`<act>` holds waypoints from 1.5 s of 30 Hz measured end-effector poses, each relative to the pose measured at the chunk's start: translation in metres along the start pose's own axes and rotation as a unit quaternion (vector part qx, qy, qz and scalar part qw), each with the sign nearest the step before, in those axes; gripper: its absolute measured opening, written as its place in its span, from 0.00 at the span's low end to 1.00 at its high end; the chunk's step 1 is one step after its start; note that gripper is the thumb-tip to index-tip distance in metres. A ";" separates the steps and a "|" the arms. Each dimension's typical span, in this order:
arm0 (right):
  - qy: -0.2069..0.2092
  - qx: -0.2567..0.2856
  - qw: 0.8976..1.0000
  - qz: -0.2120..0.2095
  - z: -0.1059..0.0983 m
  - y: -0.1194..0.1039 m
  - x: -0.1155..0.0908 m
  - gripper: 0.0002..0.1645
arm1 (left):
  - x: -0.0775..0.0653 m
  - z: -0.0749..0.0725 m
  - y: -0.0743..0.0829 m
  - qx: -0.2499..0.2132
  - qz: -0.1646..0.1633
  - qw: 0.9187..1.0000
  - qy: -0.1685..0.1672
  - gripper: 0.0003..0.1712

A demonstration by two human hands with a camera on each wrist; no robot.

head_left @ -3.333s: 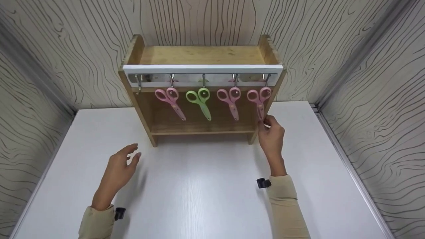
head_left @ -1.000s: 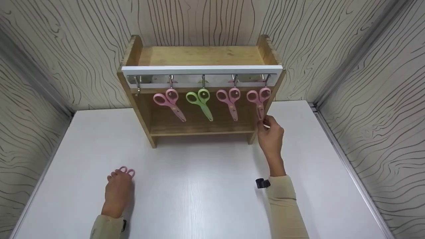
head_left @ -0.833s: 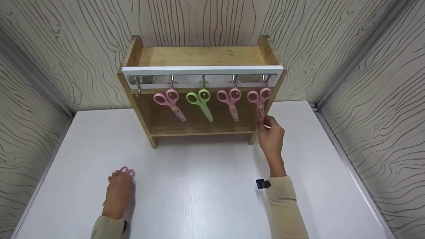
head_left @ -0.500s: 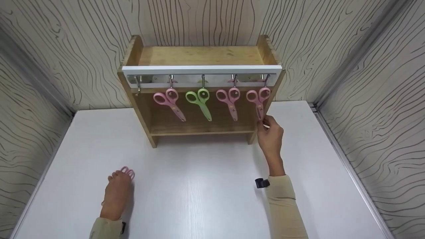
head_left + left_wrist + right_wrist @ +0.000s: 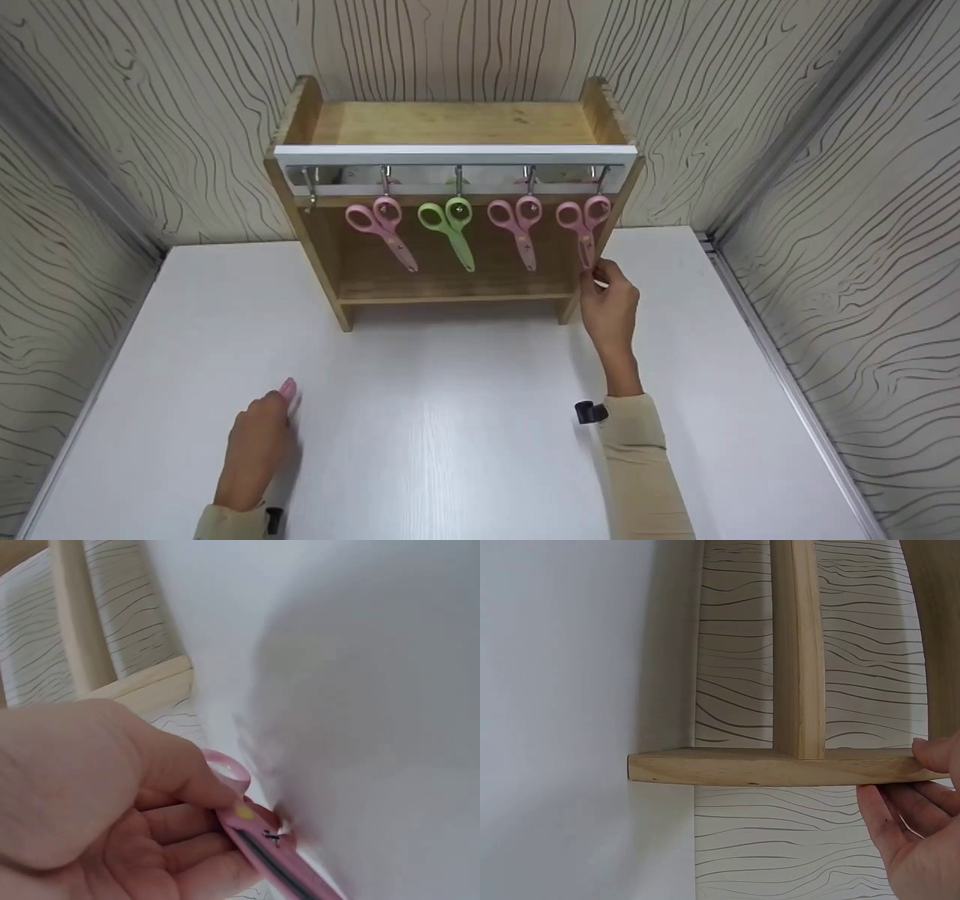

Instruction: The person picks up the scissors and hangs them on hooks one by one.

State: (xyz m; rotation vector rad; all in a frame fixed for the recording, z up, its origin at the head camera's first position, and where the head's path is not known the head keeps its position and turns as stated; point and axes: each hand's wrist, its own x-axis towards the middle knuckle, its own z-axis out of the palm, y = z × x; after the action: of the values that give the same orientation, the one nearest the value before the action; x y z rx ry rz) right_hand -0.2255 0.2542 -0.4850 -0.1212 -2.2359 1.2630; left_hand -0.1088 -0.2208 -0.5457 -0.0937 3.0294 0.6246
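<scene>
My left hand pinches a pair of pink scissors between thumb and fingers, low over the white table at the left. In the left wrist view the thumb presses on the pink scissors near the pivot, with the handle loops pointing away from the palm. My right hand grips the front edge of a wooden shelf's right side board, thumb on one face and fingers on the other. Just above its fingertips in the head view hangs a pair of pink scissors.
Along the front of the wooden shelf runs a white rail with several hooks. Pink, green and pink scissors hang beside the rightmost pair. At the far left, a hook carries nothing. Patterned walls surround the white table.
My left hand came down from the air beside the shelf onto the pink scissors lying on the table. Now it has turned them and drawn slightly back. The right hand keeps its grip.
</scene>
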 end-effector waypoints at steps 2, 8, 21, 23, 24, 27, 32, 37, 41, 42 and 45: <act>-0.001 0.000 1.000 -0.002 0.000 0.000 0.000 0.15 | 0.001 -0.003 0.001 -0.012 -0.023 0.999 -0.019 0.13; -0.002 -0.009 1.000 -0.001 0.000 0.000 0.000 0.15 | -0.004 -0.007 0.006 -0.072 -0.034 0.996 -0.025 0.10; 0.006 -0.002 1.000 -0.004 0.002 0.002 -0.001 0.13 | -0.003 -0.012 0.030 -0.212 0.005 0.977 -0.014 0.14; 0.006 -0.003 1.000 -0.005 0.002 0.002 -0.001 0.14 | -0.002 -0.013 0.036 -0.226 -0.001 0.974 -0.020 0.15; 0.006 -0.001 1.000 -0.006 0.002 0.002 -0.001 0.14 | -0.002 -0.014 0.038 -0.231 -0.002 0.973 -0.021 0.15; 0.006 0.001 1.000 -0.007 0.002 0.002 -0.001 0.14 | -0.001 -0.016 0.047 -0.247 0.003 0.969 -0.017 0.16; 0.002 -0.003 1.000 -0.004 0.002 0.002 -0.001 0.15 | 0.001 -0.021 0.060 -0.288 0.021 0.957 -0.007 0.16; 0.003 -0.003 1.000 -0.001 0.003 0.001 -0.001 0.15 | 0.007 -0.025 0.073 -0.309 0.049 0.950 0.014 0.15; 0.004 -0.001 1.000 0.001 0.003 0.001 -0.001 0.14 | 0.013 -0.031 0.083 -0.305 0.072 0.949 0.036 0.16; 0.005 0.001 1.000 0.001 0.003 0.001 -0.001 0.14 | 0.015 -0.033 0.086 -0.306 0.075 0.948 0.040 0.16; 0.005 0.001 1.000 0.001 0.003 0.001 -0.001 0.14 | 0.020 -0.038 0.093 -0.314 0.081 0.945 0.048 0.18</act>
State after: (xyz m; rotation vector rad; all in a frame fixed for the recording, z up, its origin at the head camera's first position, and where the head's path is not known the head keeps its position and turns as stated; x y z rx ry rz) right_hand -0.2261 0.2523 -0.4871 -0.1291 -2.2271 1.2617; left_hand -0.1366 -0.1519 -0.4750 0.1087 2.8080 1.6179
